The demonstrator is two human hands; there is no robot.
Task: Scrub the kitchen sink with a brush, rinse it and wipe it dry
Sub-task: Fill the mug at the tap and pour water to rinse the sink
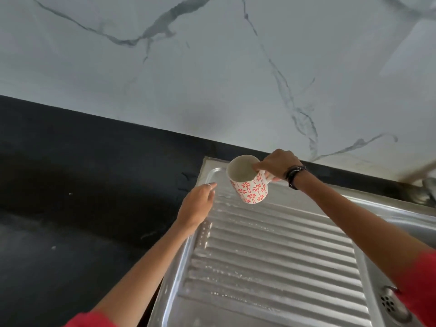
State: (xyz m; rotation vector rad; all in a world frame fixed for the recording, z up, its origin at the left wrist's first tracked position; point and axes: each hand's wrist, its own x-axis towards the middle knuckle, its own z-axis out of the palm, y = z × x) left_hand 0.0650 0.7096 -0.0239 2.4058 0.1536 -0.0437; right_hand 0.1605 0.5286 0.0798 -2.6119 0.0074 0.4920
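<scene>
A white mug [249, 182] with red flowers is held tilted by its handle in the curled fingers of the right hand [277, 166] above the ribbed drainboard [271, 256] of the sink, while the left hand [198, 204], fingers straight and together, is laid on the drainboard's rim at the mug's eight o'clock beside the black tabletop [82, 185].

Black counter [70, 185] left of the steel unit, a few pale specks on its surface. Behind it, white marble-look wall [212, 67] with grey veins. Dark beaded bracelet [295, 174] on a wrist. Red sleeves [424, 279] at the lower edges.
</scene>
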